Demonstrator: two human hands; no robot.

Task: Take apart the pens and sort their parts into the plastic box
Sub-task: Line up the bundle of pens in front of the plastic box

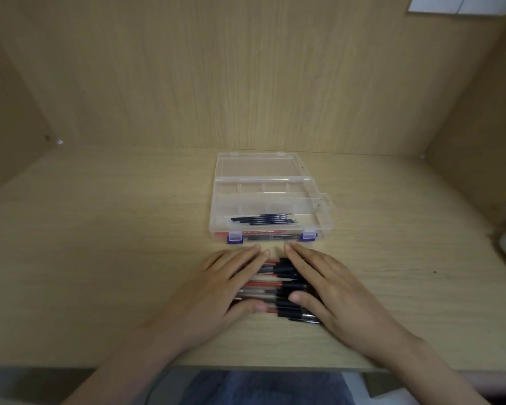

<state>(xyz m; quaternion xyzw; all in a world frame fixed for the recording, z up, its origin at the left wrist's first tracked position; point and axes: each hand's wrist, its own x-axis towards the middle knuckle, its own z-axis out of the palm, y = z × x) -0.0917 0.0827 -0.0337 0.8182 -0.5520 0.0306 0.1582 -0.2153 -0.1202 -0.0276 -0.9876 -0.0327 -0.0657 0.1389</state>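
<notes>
The left hand (216, 290) and right hand (342, 293) lie flat with straight fingers on a heap of red and black plastic pens (278, 283), pressing it from either side and gripping nothing. Just beyond the heap, a clear plastic compartment box (214, 211) with blue latches (235, 237) stands open, with thin dark refills (263, 220) in a long front compartment. Everything rests on a pale wood-grain desk (100, 258) enclosed by matching panels (246, 83).

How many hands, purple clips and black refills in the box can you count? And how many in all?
Hands: 2, the left hand and the right hand, both flat on the pens
Purple clips: 2, on the front of the box
Black refills: 4, in the box
Total: 8
</notes>
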